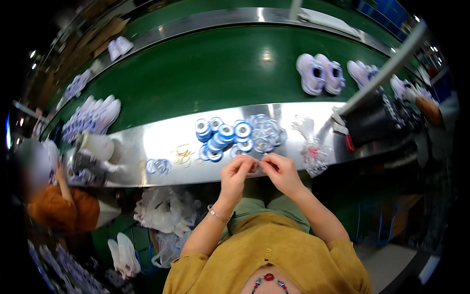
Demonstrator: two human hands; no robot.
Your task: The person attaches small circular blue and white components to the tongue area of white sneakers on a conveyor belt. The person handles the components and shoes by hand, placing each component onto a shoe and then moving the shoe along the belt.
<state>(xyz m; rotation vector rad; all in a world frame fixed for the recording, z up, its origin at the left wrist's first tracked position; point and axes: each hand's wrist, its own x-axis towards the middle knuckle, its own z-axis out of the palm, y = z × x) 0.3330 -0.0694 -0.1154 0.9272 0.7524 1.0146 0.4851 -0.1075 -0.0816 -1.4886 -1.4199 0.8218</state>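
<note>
1. At the near edge of the steel table (161, 139), the left hand (236, 172) and right hand (280, 169) meet, fingertips pinched together on one small clear piece (256, 166), too small to make out.
2. Progress, judging by the layout: a heap of blue-and-white round discs (230, 137) lies at 12 o'clock from the hands, two more discs (158, 166) sit apart at 9 o'clock, and loose gold rings (182, 155) lie between them. How many are finished cannot be told.
3. A clear crinkled bag (313, 156) rests at 3 o'clock, just beside the right hand.
4. Pairs of pale shoes (320, 73) ride the green belt (215, 68) at 1 o'clock, well apart.
5. Nothing stands between the hands and the heap.
</note>
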